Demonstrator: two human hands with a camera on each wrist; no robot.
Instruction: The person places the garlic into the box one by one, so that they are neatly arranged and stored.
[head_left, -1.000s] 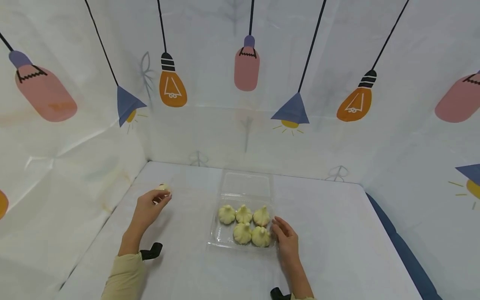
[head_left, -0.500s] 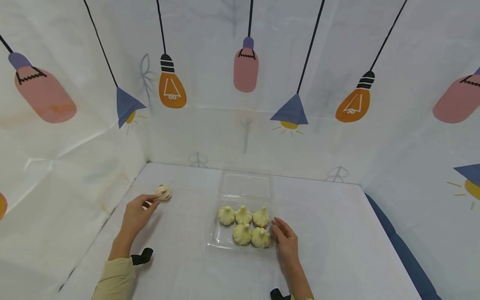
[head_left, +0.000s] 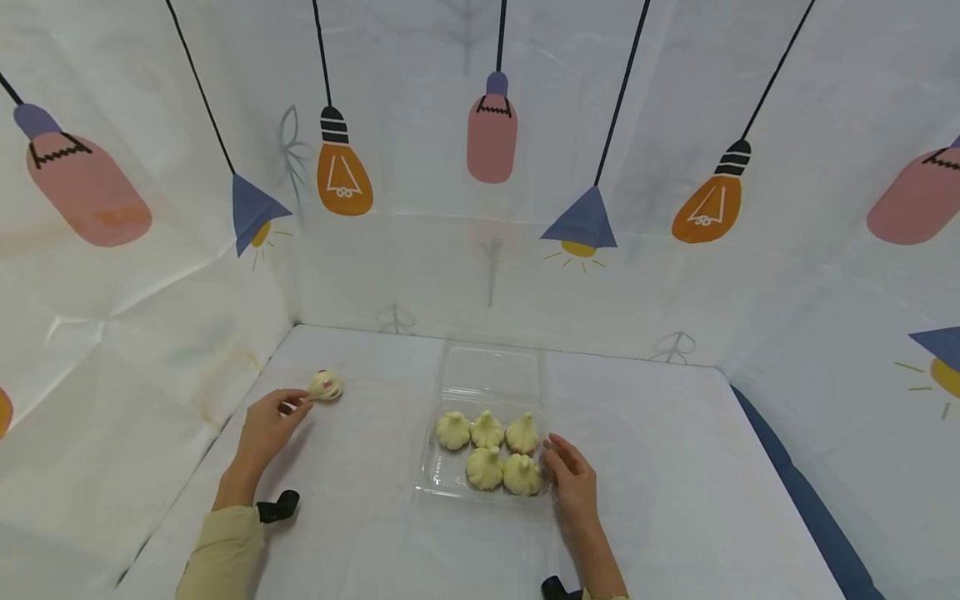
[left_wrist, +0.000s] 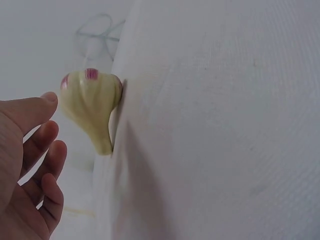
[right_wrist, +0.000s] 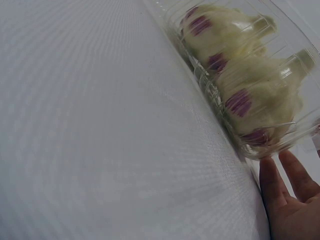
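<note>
A single garlic bulb (head_left: 326,385), pale with purple patches, lies on the table's left side. In the left wrist view the garlic bulb (left_wrist: 92,102) rests on the white surface. My left hand (head_left: 272,423) is beside its stem, fingers loosely bent; the left wrist view shows the thumb and fingertips apart from the bulb, holding nothing. Several more garlic bulbs (head_left: 485,468) sit stems up in a clear plastic box (head_left: 442,482) at the middle. My right hand (head_left: 573,483) has its fingertips against the box's right side; its fingers (right_wrist: 271,182) look fairly straight in the right wrist view.
The box's clear lid (head_left: 491,368) lies folded back toward the rear wall. A white cloth (head_left: 675,467) covers the table. Printed sheets with lamp pictures (head_left: 579,218) hang at the back and both sides. Something dark blue (head_left: 813,500) lies along the right edge.
My left hand has let go of the garlic bulb and drawn back toward the left and nearer me, leaving the bulb on the table. My right hand and the box have stayed in place.
</note>
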